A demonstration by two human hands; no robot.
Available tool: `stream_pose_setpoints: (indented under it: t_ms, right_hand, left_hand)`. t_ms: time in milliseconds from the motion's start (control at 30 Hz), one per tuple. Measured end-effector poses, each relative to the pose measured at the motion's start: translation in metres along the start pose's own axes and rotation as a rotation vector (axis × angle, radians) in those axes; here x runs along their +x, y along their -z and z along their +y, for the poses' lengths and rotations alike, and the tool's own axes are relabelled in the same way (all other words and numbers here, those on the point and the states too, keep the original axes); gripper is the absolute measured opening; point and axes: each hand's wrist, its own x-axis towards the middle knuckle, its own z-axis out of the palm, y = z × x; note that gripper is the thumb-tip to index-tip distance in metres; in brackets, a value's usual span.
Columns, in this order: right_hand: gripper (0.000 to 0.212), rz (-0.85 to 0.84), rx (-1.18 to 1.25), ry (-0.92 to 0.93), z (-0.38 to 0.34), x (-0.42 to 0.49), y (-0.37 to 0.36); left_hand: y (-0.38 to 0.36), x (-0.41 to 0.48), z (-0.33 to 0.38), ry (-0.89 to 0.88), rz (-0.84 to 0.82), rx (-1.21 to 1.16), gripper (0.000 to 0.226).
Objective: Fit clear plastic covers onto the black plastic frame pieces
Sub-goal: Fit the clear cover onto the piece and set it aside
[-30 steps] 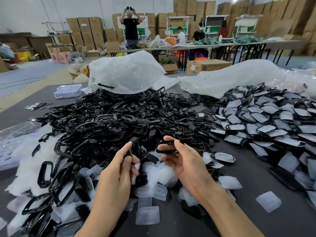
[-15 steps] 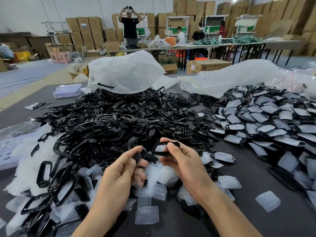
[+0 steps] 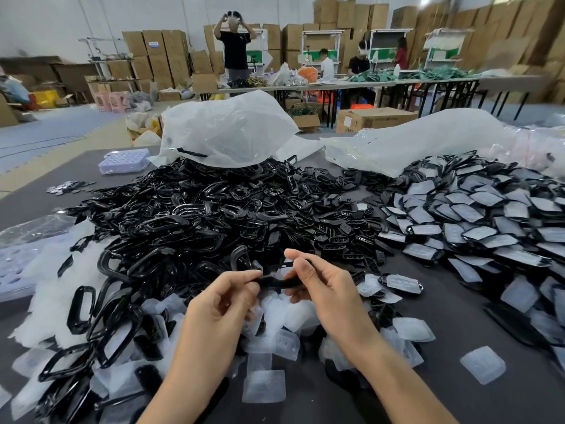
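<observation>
Both hands meet low in the centre, just above the near part of the table (image 3: 458, 396). The left hand (image 3: 220, 304) pinches the left end of one black frame piece (image 3: 275, 282) betw. thumb and forefinger, other fingers curled under. The right hand (image 3: 330, 292) pinches the piece's right end, w/ the forefinger lifted over it. The piece is seen edge-on, level, held clear of the stuff below (can't tell whether a cover sits in it).

Directly under the hands lie loose clear covers (image 3: 266, 341), scattered toward the near edge; a single cover (image 3: 483, 364) lies apart at near right. Beyond the hands, a big heap of black frames (image 3: 183, 221) spreads across the centre and down the left side. To the right is a separate spread of finished pieces (image 3: 477, 215), black frames w/ covers in them; one fitted piece (image 3: 400, 283) lies just right of the right hand.

Far side: a crumpled plastic bag (image 3: 226, 130) tops the black heap, a second bag (image 3: 412, 139) lies far right, and a small clear tray (image 3: 125, 160) sits far left.
</observation>
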Motion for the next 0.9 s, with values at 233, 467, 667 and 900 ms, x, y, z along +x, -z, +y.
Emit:
stream_pose_setpoints:
  t_ms: [233, 467, 667, 900]
  right_hand:
    - [0.035, -0.157, 0.003, 0.008, -0.0013, -0.0047, -0.0068]
    - [0.03, -0.209, 0.016, 0.006, -0.0074, -0.0078, -0.0083]
    - [0.017, -0.192, -0.062, 0.003, -0.0085, -0.0075, -0.0069]
    - [0.016, -0.16, -0.194, 0.035, -0.0055, -0.009, -0.0035]
  left_hand:
    - [-0.0047, -0.0024, 0.0044, -0.053, -0.028, 0.067, 0.026]
    - [-0.0049, -0.0012, 0.0029, 0.05, -0.009, -0.031, 0.026]
    - [-0.0027, -0.0018, 0.0034, 0.028, 0.013, 0.003, 0.024]
    - [-0.0045, -0.0062, -0.0001, -0.03, 0.03, 0.125, 0.028]
